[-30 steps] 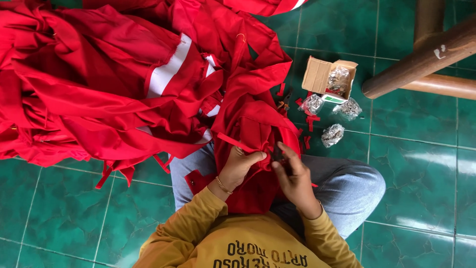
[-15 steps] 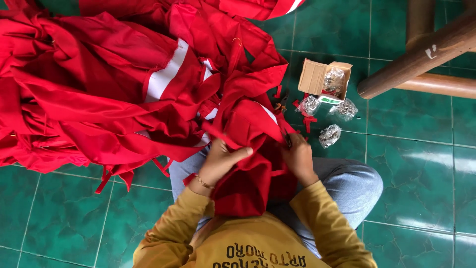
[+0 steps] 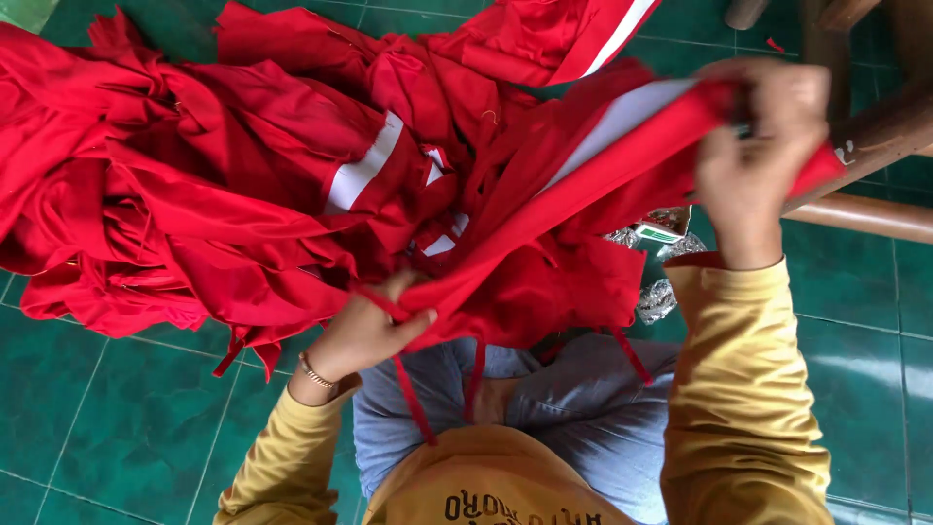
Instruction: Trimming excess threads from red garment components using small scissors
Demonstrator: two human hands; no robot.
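Observation:
I hold a red cloth piece [image 3: 573, 209] with a white stripe stretched between both hands. My left hand [image 3: 364, 331] grips its lower end near my lap, fingers closed on the fabric. My right hand [image 3: 753, 160] is raised high at the upper right, pinching the other end. Thin red ties [image 3: 413, 399] hang from the cloth over my jeans. A big heap of red garments [image 3: 194, 194] with white stripes lies on the green tiled floor to the left.
Behind the stretched cloth, silvery foil-wrapped packets [image 3: 659, 297] and a small box [image 3: 663, 228] sit on the green tiles [image 3: 117, 428]. Wooden furniture legs [image 3: 865, 219] cross the upper right corner.
My right hand rose up and to the right, pulling the red cloth taut, while the left hand moved left and kept the lower end. The cloth was bunched on my lap before.

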